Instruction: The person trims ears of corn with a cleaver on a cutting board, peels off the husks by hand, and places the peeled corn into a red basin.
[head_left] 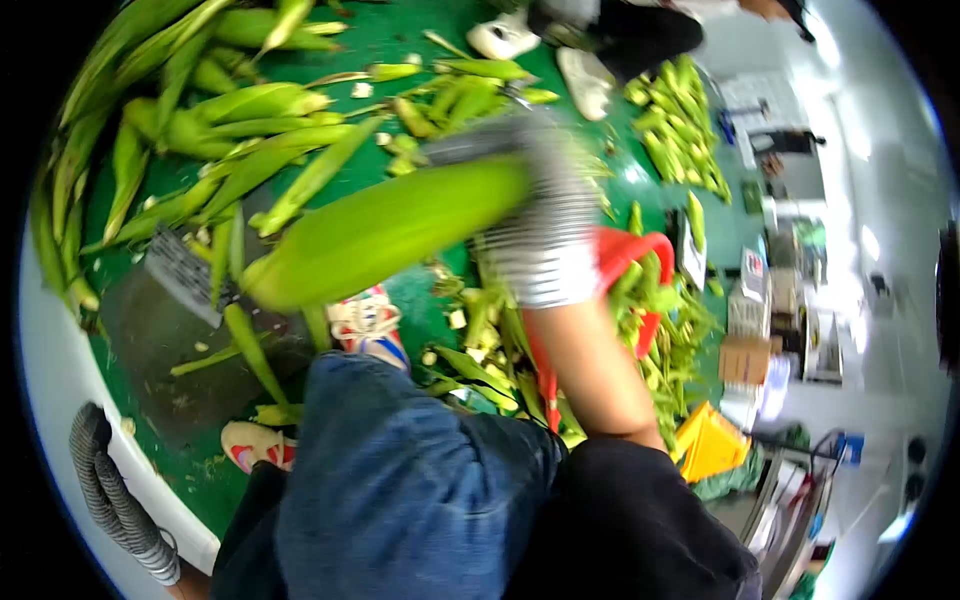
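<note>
My right hand (545, 215), in a grey-and-white striped knit glove and blurred by motion, grips a green ear of corn in its husk (390, 230). The ear is held in the air at a slant over the floor. Far off at the lower left, my left hand (115, 490) wears a similar glove and rests beside the white wall edge, fingers stretched and holding nothing. Below the ear's tip, a broad grey cleaver-like blade (185, 275) lies on a dark round board (160, 345), with loose husk pieces around it.
Unhusked corn (250, 110) is heaped at the upper left. A red basket (650, 245) with husks stands right of my arm. More corn (680, 130) lies farther back, near another person's white shoes (585, 80). A yellow crate (710, 445) and cardboard box (745, 360) are on the right.
</note>
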